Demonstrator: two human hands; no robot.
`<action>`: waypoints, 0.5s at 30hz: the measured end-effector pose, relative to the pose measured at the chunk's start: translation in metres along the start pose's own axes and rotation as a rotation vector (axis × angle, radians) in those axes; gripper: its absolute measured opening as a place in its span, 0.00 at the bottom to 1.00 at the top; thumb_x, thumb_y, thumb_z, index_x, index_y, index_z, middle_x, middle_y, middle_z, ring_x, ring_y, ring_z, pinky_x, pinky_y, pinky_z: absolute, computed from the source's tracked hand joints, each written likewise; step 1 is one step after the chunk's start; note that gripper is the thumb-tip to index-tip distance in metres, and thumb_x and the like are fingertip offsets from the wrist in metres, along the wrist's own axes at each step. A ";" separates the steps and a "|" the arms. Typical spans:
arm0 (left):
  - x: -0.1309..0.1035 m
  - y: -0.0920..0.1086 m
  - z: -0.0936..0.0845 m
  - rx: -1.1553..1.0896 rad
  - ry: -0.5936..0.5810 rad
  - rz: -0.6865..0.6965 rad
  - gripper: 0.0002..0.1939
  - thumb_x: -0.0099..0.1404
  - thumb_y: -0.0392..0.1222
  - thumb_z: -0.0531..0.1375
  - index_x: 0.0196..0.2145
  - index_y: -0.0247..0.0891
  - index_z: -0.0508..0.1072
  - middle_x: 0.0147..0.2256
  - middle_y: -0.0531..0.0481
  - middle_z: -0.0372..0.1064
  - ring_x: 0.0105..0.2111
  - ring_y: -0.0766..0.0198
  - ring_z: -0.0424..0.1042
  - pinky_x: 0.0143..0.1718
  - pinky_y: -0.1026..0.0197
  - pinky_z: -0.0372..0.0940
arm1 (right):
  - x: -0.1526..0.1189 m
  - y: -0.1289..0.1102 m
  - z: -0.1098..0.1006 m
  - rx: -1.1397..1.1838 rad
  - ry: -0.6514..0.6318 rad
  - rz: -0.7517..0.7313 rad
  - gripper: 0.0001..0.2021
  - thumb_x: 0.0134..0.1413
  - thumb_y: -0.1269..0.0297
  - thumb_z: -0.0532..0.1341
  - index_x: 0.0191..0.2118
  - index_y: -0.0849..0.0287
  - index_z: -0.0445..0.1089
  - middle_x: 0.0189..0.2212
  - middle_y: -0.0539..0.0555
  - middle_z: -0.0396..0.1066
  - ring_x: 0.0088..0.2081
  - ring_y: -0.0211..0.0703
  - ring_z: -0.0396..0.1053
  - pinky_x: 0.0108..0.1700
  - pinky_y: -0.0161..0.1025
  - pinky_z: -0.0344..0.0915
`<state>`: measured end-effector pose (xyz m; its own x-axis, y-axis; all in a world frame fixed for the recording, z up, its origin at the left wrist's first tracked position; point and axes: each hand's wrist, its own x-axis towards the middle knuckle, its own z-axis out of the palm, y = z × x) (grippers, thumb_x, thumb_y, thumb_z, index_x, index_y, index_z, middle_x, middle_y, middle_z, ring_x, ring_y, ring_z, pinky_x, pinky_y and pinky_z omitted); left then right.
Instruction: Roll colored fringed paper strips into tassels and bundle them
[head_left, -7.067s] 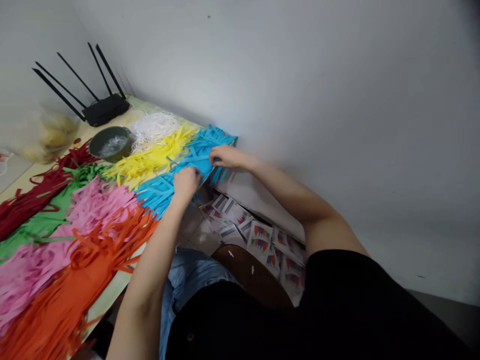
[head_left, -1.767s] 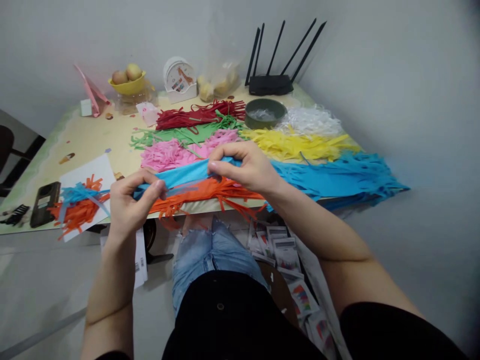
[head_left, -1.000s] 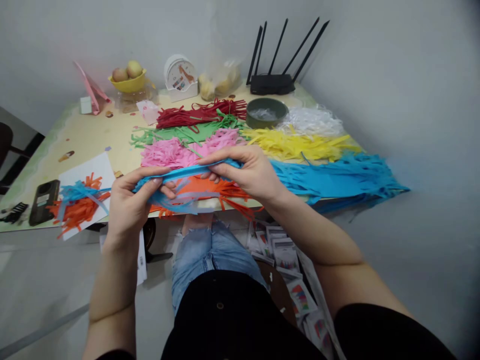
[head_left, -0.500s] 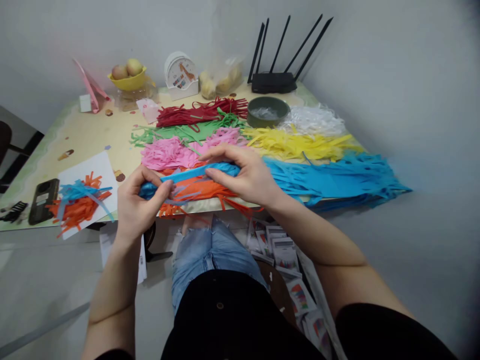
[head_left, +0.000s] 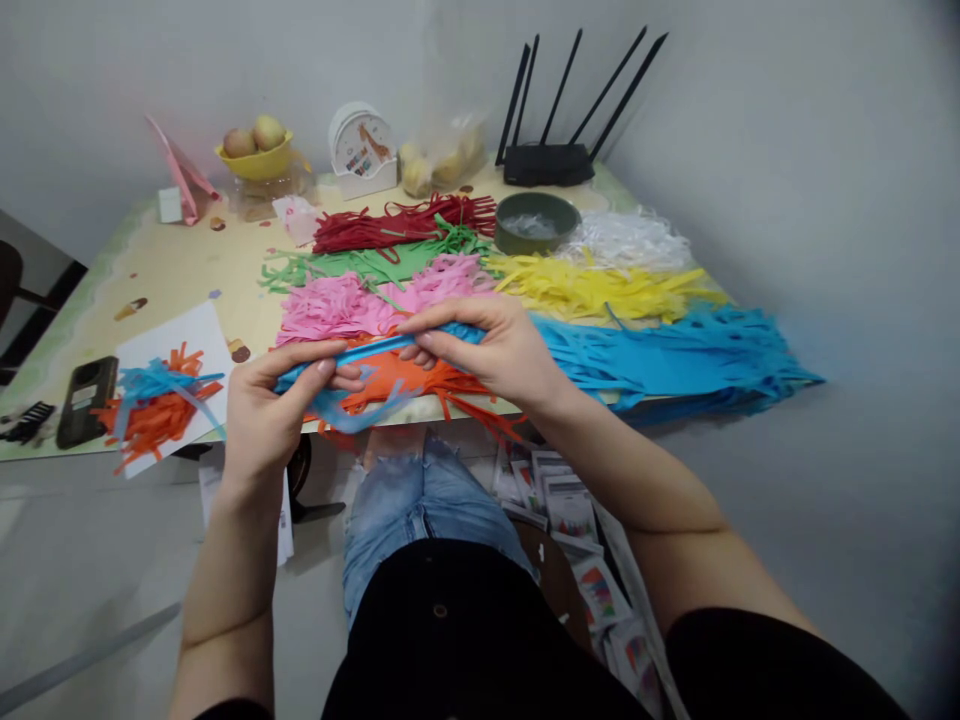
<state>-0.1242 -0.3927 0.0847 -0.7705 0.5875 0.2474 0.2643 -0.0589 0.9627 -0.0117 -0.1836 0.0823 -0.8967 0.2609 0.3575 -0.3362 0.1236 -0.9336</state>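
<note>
One blue fringed strip (head_left: 375, 348), pinched in the grip of my left hand (head_left: 274, 395) and right hand (head_left: 491, 350), held straight between them above orange fringe (head_left: 397, 374) on the desk (head_left: 180, 262), a blue fringe pile (head_left: 667, 355) to the right, pink fringe (head_left: 330, 306) behind.

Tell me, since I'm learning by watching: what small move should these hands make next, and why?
Perhaps twist the blue strip a little: the left hand and right hand both pinch it, its narrow middle spans straight between them, and loose blue fringe hangs below.
</note>
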 end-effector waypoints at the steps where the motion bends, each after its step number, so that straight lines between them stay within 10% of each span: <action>1: 0.001 0.000 0.000 -0.046 -0.004 -0.025 0.10 0.61 0.42 0.70 0.40 0.37 0.82 0.30 0.47 0.81 0.28 0.58 0.81 0.32 0.58 0.79 | 0.001 0.001 0.000 0.042 -0.008 0.005 0.08 0.56 0.62 0.67 0.38 0.60 0.80 0.32 0.53 0.81 0.32 0.38 0.78 0.37 0.35 0.77; 9: 0.007 -0.003 0.002 -0.166 -0.033 -0.072 0.04 0.54 0.40 0.70 0.28 0.38 0.80 0.24 0.48 0.77 0.26 0.58 0.80 0.30 0.57 0.78 | 0.008 0.009 -0.006 0.246 -0.095 0.134 0.11 0.45 0.59 0.74 0.32 0.62 0.81 0.30 0.55 0.81 0.32 0.42 0.80 0.38 0.37 0.79; 15: 0.012 -0.001 -0.015 0.125 -0.222 0.062 0.07 0.61 0.44 0.68 0.30 0.38 0.80 0.38 0.41 0.81 0.39 0.52 0.81 0.42 0.52 0.76 | 0.007 0.001 -0.013 -0.107 -0.128 -0.072 0.06 0.50 0.70 0.65 0.32 0.60 0.81 0.31 0.52 0.82 0.33 0.40 0.80 0.40 0.34 0.76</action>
<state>-0.1420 -0.3977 0.0882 -0.6077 0.7496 0.2623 0.3874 -0.0086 0.9219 -0.0147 -0.1693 0.0843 -0.9030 0.1249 0.4110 -0.3744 0.2401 -0.8956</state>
